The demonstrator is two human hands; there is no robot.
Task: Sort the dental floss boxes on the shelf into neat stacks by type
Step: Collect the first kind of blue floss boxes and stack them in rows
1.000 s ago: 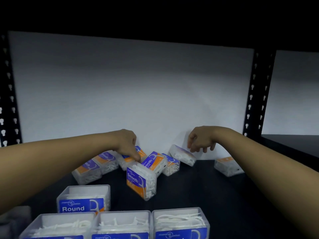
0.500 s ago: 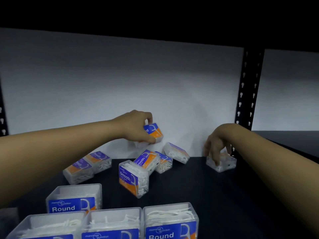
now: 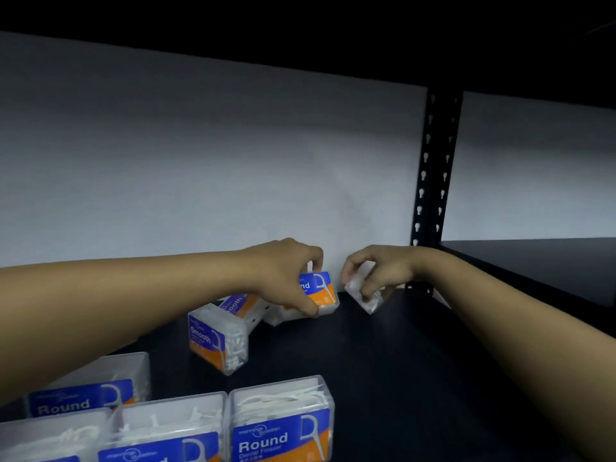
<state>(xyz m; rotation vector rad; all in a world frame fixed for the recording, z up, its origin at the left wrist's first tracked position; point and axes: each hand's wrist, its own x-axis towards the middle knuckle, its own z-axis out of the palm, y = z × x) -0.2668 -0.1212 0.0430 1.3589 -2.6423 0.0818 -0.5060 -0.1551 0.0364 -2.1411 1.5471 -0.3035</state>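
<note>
My left hand (image 3: 286,278) grips a small blue-and-orange floss box (image 3: 320,291) near the back of the dark shelf (image 3: 383,361), low over other boxes. My right hand (image 3: 376,271) holds a clear floss box (image 3: 361,295), tilted, close to the back wall. A "Smooth" box (image 3: 216,338) stands on end in the middle, with another "Smooth" box (image 3: 238,303) lying behind it. At the front are larger "Round" boxes (image 3: 281,421), one more (image 3: 160,431) beside it and another (image 3: 83,391) behind on the left. My left arm hides further boxes.
A white back panel (image 3: 200,161) closes the shelf. A black perforated upright post (image 3: 433,168) stands at the right, with another shelf bay (image 3: 533,261) beyond it. The right half of the shelf surface is bare dark board.
My left hand carried its box rightward and down toward the shelf. My right hand lifted the clear box from the right corner and brought it leftward, so both hands are now close together.
</note>
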